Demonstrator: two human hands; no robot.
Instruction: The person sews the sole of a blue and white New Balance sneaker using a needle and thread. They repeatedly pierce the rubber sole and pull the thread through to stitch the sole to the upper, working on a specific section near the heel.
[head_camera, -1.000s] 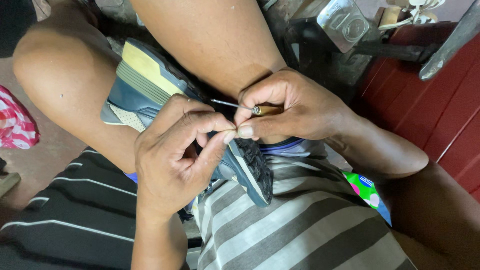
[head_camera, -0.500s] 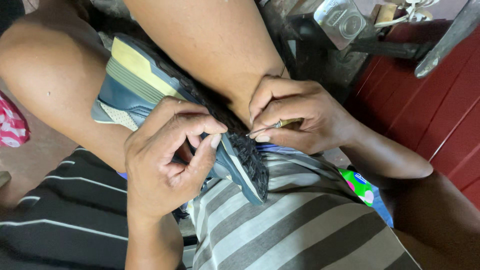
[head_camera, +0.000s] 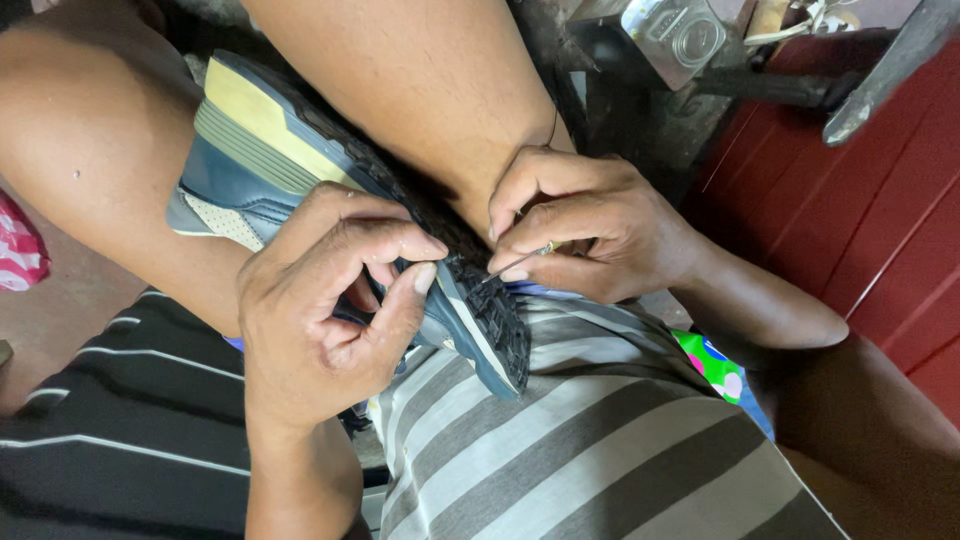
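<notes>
A blue and grey sports shoe (head_camera: 270, 165) with a yellow midsole and black treaded sole lies sole-up between my knees. My left hand (head_camera: 320, 300) grips its toe end, thumb and fingers pinched on the upper by the sole's edge. My right hand (head_camera: 580, 225) is closed on a thin metal awl (head_camera: 515, 262) whose tip points into the sole's rim near the toe. Both hands almost touch across the toe.
My bare legs frame the shoe above and to the left. Grey striped shorts (head_camera: 600, 430) lie below, dark striped cloth (head_camera: 120, 420) at lower left. A red wooden surface (head_camera: 880, 220) and a dark metal stand (head_camera: 650, 110) with a clear plastic container (head_camera: 680, 35) sit at upper right.
My right hand has drawn the awl down and in, from held above the sole to its tip at the sole's rim. My left hand keeps its grip on the toe.
</notes>
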